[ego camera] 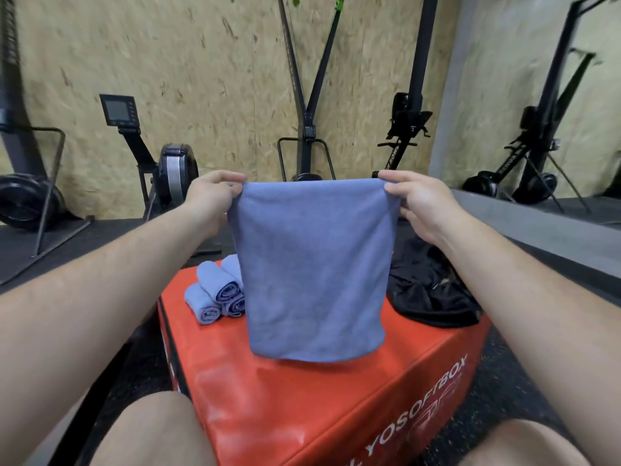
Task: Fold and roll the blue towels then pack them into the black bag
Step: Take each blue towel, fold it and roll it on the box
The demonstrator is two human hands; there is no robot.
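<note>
Currently the blue towel (pixel 314 270) is hanging flat and upright over the middle of the red soft box (pixel 268 398); whether its lower edge is touching the box top, cannot tell. The left hand (pixel 215 193) is pinching the towel's upper left corner and the right hand (pixel 416 203) is pinching the upper right corner, the top edge stretching taut between them. Rolled blue towels (pixel 218 290) are lying piled near the box top's far left corner, partly hidden behind the hanging towel. The black bag (pixel 433 294) is slumping, crumpled, along the far right edge. White lettering (pixel 420 408) is running along the box's right side. The box is sitting on dark rubber flooring (pixel 111 237). Rowing machines (pixel 174 169) are standing against a chipboard wall (pixel 201 62); a mirror (pixel 537 95) on the right is reflecting one.
</note>
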